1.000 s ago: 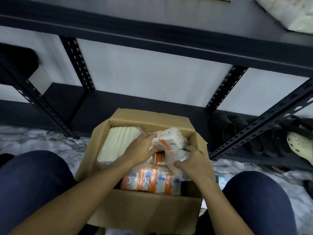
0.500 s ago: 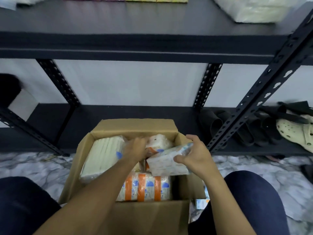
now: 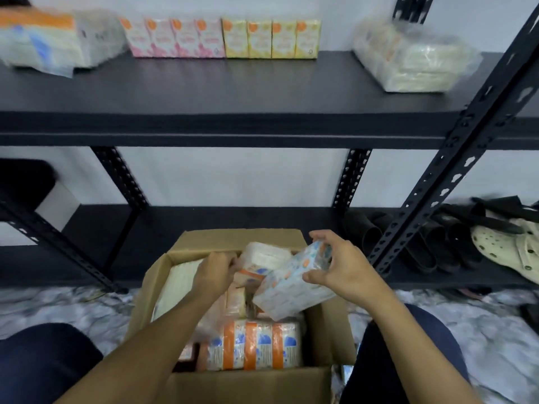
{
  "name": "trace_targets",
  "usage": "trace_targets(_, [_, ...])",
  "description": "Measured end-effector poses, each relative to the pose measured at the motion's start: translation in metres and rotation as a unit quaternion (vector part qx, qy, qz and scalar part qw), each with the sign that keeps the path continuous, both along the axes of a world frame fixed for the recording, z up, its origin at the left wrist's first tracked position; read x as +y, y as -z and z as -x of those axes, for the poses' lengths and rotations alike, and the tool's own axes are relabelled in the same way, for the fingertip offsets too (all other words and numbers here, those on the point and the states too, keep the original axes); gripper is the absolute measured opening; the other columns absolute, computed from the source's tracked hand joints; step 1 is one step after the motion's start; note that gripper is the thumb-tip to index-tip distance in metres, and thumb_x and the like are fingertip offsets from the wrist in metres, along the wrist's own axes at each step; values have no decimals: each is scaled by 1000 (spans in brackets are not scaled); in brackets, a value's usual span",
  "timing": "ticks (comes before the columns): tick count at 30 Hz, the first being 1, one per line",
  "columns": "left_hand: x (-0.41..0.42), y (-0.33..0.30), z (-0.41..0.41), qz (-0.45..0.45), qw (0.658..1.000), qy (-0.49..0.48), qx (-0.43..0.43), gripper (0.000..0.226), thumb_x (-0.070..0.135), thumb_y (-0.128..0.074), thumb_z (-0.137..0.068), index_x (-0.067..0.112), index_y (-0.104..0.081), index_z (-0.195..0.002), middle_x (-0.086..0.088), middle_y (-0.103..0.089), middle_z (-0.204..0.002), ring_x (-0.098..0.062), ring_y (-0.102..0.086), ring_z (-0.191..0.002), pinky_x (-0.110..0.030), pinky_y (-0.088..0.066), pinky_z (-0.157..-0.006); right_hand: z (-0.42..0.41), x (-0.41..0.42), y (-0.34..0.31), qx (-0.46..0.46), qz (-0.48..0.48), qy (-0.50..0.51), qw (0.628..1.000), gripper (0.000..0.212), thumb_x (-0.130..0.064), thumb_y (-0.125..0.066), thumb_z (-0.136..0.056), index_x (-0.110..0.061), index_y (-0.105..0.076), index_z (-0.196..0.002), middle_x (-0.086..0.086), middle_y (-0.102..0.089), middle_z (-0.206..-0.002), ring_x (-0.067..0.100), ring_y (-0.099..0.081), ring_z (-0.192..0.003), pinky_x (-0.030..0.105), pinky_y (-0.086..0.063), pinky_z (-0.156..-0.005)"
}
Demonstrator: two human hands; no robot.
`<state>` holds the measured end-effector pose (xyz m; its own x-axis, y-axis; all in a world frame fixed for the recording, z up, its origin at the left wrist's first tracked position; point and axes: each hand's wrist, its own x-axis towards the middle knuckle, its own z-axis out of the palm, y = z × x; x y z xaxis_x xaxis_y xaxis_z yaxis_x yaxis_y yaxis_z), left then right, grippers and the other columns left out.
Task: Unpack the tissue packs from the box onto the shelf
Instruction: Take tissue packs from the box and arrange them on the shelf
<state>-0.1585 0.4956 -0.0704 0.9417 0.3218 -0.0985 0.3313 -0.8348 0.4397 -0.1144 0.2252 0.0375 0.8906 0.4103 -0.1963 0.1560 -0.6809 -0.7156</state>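
An open cardboard box (image 3: 329,330) stands on the floor between my knees, filled with plastic-wrapped tissue packs. My right hand (image 3: 341,266) grips a white tissue pack (image 3: 291,290) with blue and orange print, lifted tilted above the box's right side. My left hand (image 3: 213,272) reaches into the box and holds the edge of another white pack (image 3: 265,258) near the back. An orange-banded pack (image 3: 253,345) lies at the box's front, a pale pack (image 3: 178,284) at its left. The black shelf (image 3: 233,91) above the box carries tissue packs along its back.
On the shelf sit pink cartons (image 3: 172,39), yellow cartons (image 3: 271,39), a wrapped bundle (image 3: 408,59) at right and another bundle (image 3: 43,42) at left. A perforated black upright (image 3: 455,158) slants at right. Black sandals and a cream clog (image 3: 507,252) lie on the lower shelf.
My right hand has raised the printed pack higher out of the box and tilted it. The view has tipped upward, bringing the stocked shelf into sight. My left hand stays in the box.
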Motion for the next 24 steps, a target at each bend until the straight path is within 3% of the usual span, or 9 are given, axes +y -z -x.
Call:
trace_targets(4, [17, -32, 15, 52, 997, 4, -50, 16, 20, -62, -92, 27, -63, -77, 12, -65, -70, -7, -62, -66, -24, -47, -57, -9, 3, -68, -40, 7, -75, 996, 88, -31, -89, -69, -35, -42, -143, -13, -49, -138, 7, -49, -124, 24, -43, -99])
trace_targets(7, [29, -70, 19, 107, 982, 29, -151, 25, 17, -68, -89, 31, -60, -70, 11, -67, -70, -6, -65, -68, -34, -55, -66, -15, 16, -121, -87, 31, -116, 989, 92, -36, -89, -68, -35, -39, -144, -17, -47, -135, 1, -46, -121, 19, -40, -95])
trace_targets(9, [32, -105, 20, 141, 968, 35, -207, 27, 15, -69, -89, 31, -58, -69, 12, -67, -72, -5, -66, -70, -28, -55, -67, -19, 24, -157, -112, 38, -131, 984, 93, -38, -91, -64, -35, -41, -143, -18, -49, -132, 0, -48, -118, 18, -39, -91])
trace_targets(13, [33, -183, 23, 204, 942, 49, -263, 22, 14, -63, -94, 14, -56, -73, 11, -72, -81, -1, -68, -81, -15, -49, -68, -27, 35, -225, -141, 42, -167, 975, 79, -36, -93, -61, -35, -53, -130, -22, -59, -124, -8, -55, -113, 15, -45, -89])
trace_targets(17, [41, -249, 35, 171, 936, 74, -298, 22, 22, -60, -96, 15, -55, -75, 11, -73, -86, -2, -69, -87, -25, -56, -73, -31, 42, -284, -161, 52, -207, 964, 60, -32, -91, -65, -34, -66, -119, -24, -65, -121, -10, -57, -114, 22, -45, -104])
trace_targets(21, [56, -304, 43, 130, 927, 45, -348, 25, 24, -61, -94, 19, -53, -72, 4, -72, -75, -9, -70, -74, -41, -57, -66, -39, 53, -341, -197, 98, -237, 946, 56, -30, -89, -69, -34, -67, -120, -24, -64, -124, -9, -57, -117, 23, -42, -108])
trace_targets(22, [60, -318, 44, 134, 922, 36, -360, 25, 24, -62, -94, 17, -53, -72, 2, -71, -72, -11, -70, -71, -40, -57, -64, -41, 57, -355, -207, 117, -244, 940, 55, -29, -88, -70, -34, -67, -121, -23, -64, -125, -7, -57, -117, 23, -42, -107])
trace_targets(24, [67, -345, 45, 134, 912, 18, -388, 26, 23, -63, -93, 12, -53, -71, 2, -70, -69, -8, -68, -67, -26, -53, -57, -46, 67, -383, -220, 154, -261, 927, 53, -26, -85, -74, -35, -67, -123, -21, -64, -126, -4, -57, -117, 23, -43, -105])
